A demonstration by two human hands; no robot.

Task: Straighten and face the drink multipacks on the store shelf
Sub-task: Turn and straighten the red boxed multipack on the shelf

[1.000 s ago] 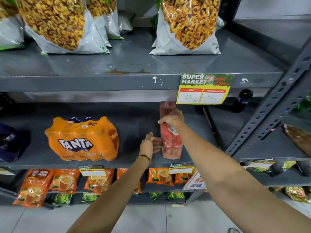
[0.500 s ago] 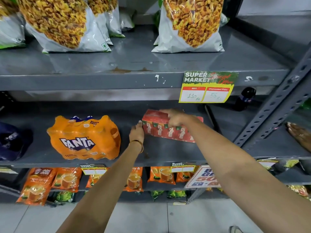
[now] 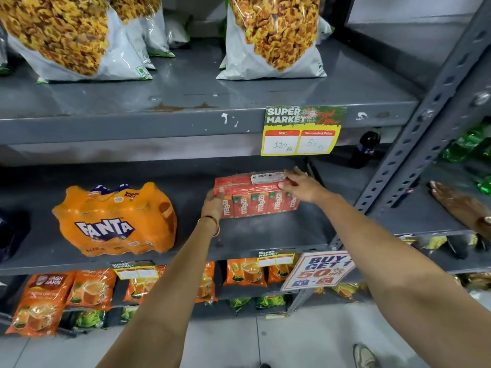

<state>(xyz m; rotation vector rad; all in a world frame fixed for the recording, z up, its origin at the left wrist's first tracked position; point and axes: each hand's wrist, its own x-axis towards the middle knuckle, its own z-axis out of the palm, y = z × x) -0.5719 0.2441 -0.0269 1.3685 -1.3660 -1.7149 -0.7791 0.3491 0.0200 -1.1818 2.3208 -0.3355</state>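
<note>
Facing step: Maaza pack [image 3: 256, 196] sits mid-shelf [image 3: 265, 235], right of Fanta pack [image 3: 114, 221]. Left hand [image 3: 214, 201] cups its left end; right hand [image 3: 299, 185] rests open on top. Next, probably: square it, draw nearer.

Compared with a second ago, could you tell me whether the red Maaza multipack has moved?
Yes. The red Maaza multipack has been turned from end-on to broadside, its front now parallel to the shelf edge.

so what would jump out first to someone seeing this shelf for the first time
Probably the bright orange Fanta pack sitting on the left of the middle shelf. Next, the red juice carton pack to its right, with the left hand at its end and the right hand on top, under the yellow price tag.
</note>
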